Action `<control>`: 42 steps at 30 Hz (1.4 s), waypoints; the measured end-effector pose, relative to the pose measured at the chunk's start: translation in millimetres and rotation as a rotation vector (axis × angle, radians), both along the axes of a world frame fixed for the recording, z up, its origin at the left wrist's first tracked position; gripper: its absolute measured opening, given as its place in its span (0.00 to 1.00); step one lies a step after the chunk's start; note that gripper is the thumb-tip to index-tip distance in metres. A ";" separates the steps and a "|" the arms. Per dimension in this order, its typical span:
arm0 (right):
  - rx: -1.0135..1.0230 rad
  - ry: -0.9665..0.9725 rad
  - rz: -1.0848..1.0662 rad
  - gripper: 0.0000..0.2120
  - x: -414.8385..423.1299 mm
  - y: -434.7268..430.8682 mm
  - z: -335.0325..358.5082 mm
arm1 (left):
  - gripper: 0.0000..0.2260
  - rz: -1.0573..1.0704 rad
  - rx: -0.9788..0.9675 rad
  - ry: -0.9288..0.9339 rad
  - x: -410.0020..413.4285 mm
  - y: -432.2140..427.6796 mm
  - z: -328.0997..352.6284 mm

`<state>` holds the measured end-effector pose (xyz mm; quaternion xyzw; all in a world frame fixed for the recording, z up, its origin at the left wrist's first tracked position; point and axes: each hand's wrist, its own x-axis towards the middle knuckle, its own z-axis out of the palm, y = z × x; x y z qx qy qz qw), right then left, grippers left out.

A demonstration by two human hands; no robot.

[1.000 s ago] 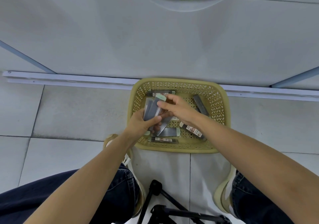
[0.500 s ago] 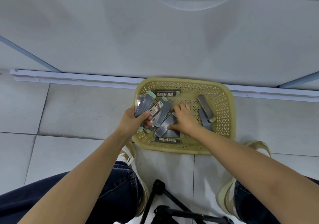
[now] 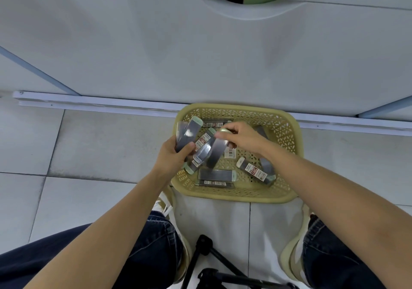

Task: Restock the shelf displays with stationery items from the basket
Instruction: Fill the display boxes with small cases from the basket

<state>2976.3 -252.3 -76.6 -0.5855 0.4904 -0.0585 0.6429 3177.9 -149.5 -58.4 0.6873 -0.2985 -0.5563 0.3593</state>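
A yellow perforated basket (image 3: 287, 137) sits on the floor against the shelf base. Several flat grey lead cases with pale green caps lie in it, one labelled case (image 3: 254, 170) at the right. My left hand (image 3: 171, 157) grips a fanned bunch of cases (image 3: 187, 135) over the basket's left rim. My right hand (image 3: 240, 137) pinches the green-capped end of two more cases (image 3: 214, 152), lifted above the basket beside the left hand's bunch.
The white shelf unit's lower panel (image 3: 200, 54) fills the upper view, with a curved cut-out at the top. A white rail (image 3: 89, 103) runs along the tiled floor. My knees, pale shoes and a black tripod (image 3: 205, 264) are at the bottom.
My right hand went down into the basket, then came up holding two cases and moved them toward the left hand's bunch. The left hand stayed over the left rim.
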 end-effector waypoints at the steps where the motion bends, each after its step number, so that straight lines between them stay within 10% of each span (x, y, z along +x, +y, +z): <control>1: 0.017 -0.038 -0.050 0.07 1.2 -3.8 7.4 | 0.03 -0.013 -0.014 -0.018 -2.9 -1.7 1.2; 10: 0.143 -0.513 -0.252 0.14 -10.2 -16.0 75.6 | 0.09 -0.114 -0.077 0.240 -22.1 -19.4 51.4; 28: -0.418 -0.145 0.073 0.05 -56.0 -21.6 220.5 | 0.13 -0.333 -0.210 0.069 -42.9 -25.0 181.5; 34: -0.528 -0.064 0.133 0.16 -51.3 -4.3 216.9 | 0.13 -0.270 -0.180 0.000 -30.1 -31.6 195.9; 42: -0.866 0.093 0.246 0.15 -36.9 18.4 189.7 | 0.05 -0.099 0.087 0.351 -26.1 -30.3 187.8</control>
